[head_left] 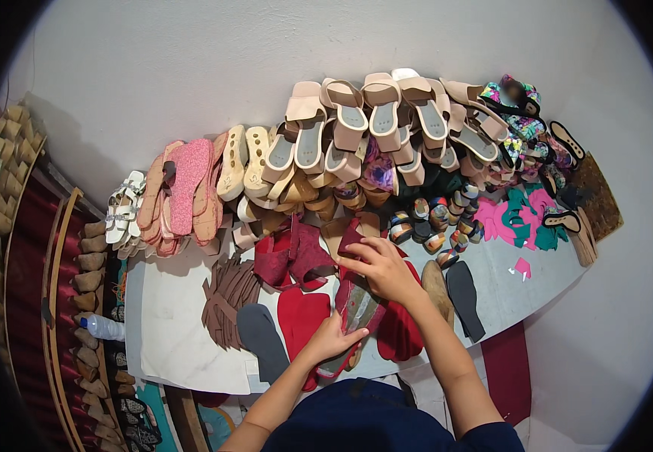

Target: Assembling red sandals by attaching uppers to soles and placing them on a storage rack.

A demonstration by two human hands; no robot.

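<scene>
Between my hands lies a dark red sandal (360,307) with a worn-looking grey-green underside facing up, close to the table's near edge. My left hand (332,340) grips its lower end, thumb along the edge. At its upper end my right hand (381,270) is bent over it, fingers curled on the dark red material; the palm hides part of it. Red sole-shaped pieces (302,320) lie to the left, with more red pieces (399,335) under and right of the sandal. Dark red uppers (293,258) sit just beyond my left hand.
Grey insoles (262,339) and brown strips (230,301) lie left; a dark insole (463,300) and wooden last (436,295) lie right. Beige heeled sandals (349,117) pile along the wall. Multicoloured heels (438,215) and pink-green scraps (518,217) stand farther right. A shelf of lasts (89,282) borders the left.
</scene>
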